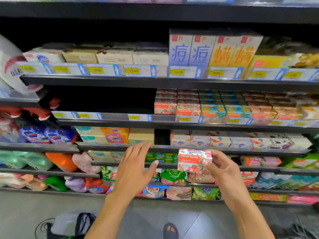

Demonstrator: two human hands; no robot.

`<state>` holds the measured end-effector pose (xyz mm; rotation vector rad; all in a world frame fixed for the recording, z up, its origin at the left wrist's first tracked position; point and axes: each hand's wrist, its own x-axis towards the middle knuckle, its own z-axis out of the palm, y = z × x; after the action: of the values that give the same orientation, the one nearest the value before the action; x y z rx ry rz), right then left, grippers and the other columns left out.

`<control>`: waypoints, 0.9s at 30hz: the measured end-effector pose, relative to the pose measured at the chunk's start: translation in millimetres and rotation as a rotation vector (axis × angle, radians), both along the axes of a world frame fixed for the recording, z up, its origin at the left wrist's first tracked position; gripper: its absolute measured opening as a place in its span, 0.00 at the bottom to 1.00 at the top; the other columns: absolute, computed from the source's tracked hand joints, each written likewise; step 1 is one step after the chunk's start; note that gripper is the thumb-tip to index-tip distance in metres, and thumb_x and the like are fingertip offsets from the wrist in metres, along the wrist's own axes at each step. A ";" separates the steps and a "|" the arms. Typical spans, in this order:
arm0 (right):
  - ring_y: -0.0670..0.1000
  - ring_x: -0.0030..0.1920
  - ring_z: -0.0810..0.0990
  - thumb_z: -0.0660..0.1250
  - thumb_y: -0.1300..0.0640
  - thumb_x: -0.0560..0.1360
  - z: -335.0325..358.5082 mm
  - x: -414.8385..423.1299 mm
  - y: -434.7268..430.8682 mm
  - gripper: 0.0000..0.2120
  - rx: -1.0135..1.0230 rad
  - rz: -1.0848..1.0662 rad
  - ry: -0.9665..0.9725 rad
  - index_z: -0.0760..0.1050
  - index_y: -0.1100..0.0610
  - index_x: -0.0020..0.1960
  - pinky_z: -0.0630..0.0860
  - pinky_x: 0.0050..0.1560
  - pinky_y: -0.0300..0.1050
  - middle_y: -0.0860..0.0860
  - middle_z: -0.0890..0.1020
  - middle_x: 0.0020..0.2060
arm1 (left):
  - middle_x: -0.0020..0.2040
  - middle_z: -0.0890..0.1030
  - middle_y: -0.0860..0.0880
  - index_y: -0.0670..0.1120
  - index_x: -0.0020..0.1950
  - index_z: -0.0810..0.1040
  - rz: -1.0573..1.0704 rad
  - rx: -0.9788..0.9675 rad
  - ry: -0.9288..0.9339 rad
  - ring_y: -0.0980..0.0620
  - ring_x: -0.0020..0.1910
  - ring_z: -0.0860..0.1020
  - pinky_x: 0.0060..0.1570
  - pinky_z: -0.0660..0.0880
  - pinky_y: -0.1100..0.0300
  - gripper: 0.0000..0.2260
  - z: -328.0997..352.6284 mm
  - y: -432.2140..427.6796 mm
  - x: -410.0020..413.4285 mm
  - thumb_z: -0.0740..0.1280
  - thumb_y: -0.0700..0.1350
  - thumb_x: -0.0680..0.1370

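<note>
Holding one Goat Soap box (192, 158) in R hand (222, 171), mid-air, well below the shelved Goat Soap stack (177, 106) and slightly right of it. R fingers (208, 163) are pinching the box at its right end, thumb on the front; label is facing the camera and the box is tilting a bit. L hand (134, 167) is hovering below and left of the stack, beside the box but not touching it. L fingers (138, 149) are spreading wide, holding nothing. Shelf (107, 120) carrying the stack is running left w/ price tags (139, 117) on its lip.

Judging the step: box is travelling btwn hand and shelf, prob. stocking; can't tell for sure. Next move, as I'm reading it: lifting the box to stack level, L hand steadying the free end, squaring it w/ the neighbours so it's going in w/o knocking the front row.
</note>
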<state>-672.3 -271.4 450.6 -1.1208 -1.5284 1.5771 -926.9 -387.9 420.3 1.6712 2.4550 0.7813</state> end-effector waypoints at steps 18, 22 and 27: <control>0.34 0.61 0.78 0.74 0.55 0.78 37.8 -103.4 103.6 0.19 0.393 0.157 -0.095 0.77 0.36 0.64 0.76 0.60 0.33 0.38 0.82 0.61 | 0.72 0.70 0.57 0.53 0.76 0.69 -0.036 0.158 0.006 0.57 0.74 0.65 0.72 0.65 0.58 0.25 17.1 69.2 -79.5 0.70 0.51 0.79; 0.38 0.56 0.83 0.75 0.57 0.78 38.8 -129.0 114.5 0.18 0.490 0.073 -0.059 0.80 0.45 0.65 0.78 0.59 0.34 0.41 0.84 0.58 | 0.72 0.72 0.54 0.52 0.75 0.70 -0.097 0.202 0.088 0.51 0.73 0.68 0.75 0.65 0.51 0.25 9.1 83.4 -97.8 0.67 0.54 0.79; 0.39 0.55 0.84 0.75 0.55 0.78 38.3 -153.8 129.0 0.15 0.532 0.022 -0.117 0.78 0.45 0.63 0.80 0.60 0.41 0.38 0.85 0.54 | 0.72 0.73 0.50 0.49 0.77 0.70 -0.163 0.188 0.244 0.47 0.74 0.68 0.80 0.55 0.46 0.27 -6.1 96.6 -118.9 0.67 0.56 0.79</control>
<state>-826.1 -142.4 489.0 -0.9003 -1.8928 1.0322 -1045.8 -291.3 414.2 2.1194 2.4166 0.8560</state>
